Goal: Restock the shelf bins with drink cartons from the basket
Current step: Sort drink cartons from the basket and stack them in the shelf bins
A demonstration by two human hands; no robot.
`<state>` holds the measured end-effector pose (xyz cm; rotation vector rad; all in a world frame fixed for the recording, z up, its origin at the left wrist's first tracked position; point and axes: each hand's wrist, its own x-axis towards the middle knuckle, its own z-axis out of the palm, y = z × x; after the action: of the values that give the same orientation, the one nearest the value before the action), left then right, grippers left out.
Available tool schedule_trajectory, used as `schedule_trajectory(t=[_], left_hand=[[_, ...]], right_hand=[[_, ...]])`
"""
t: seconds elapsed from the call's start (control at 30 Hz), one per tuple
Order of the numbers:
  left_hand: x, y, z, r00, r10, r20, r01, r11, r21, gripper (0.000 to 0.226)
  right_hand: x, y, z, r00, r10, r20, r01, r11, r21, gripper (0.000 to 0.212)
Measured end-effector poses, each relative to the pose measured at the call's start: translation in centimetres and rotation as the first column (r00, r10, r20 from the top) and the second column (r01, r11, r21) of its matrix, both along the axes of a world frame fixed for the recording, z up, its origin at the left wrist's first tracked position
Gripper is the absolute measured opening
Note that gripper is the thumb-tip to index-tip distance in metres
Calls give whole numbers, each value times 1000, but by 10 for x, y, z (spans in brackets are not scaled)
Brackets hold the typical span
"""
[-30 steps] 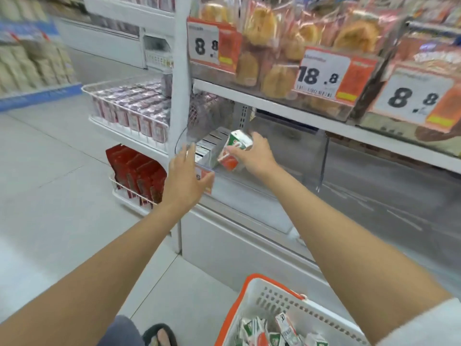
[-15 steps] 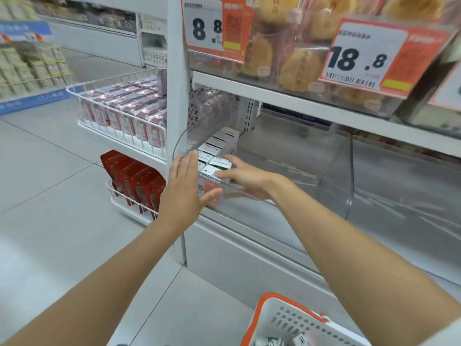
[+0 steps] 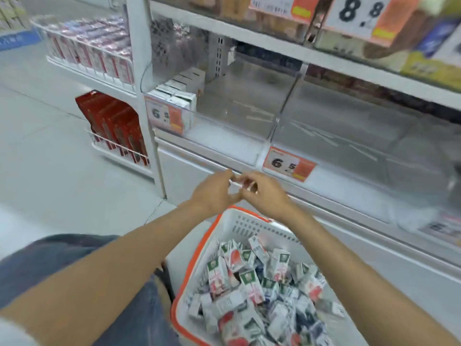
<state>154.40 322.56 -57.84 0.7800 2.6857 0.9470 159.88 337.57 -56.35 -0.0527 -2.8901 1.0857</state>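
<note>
Head view: left hand (image 3: 214, 192) and right hand (image 3: 265, 193) are touching, fingers curled, above the basket's (image 3: 245, 224) drink cartons (image 3: 249, 290); I cannot tell whether they are pinching anything.

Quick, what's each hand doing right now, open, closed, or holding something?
Left hand: fingers curled against the right hand; too blurred to tell if it holds anything.
Right hand: likewise curled; cannot tell.
</note>
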Motion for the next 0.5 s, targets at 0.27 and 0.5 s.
schedule_trajectory(t=[0.27,0.5], left_hand=[[86,8,-99,918,-9,396,46,996,-83,30],[81,-7,-111,872,49,488,17,992,-128,38]], right_hand=[[133,54,-181,721,-112,684,304,938,-167,44],[127,20,-230,683,-109,722,371,904,-214,26]])
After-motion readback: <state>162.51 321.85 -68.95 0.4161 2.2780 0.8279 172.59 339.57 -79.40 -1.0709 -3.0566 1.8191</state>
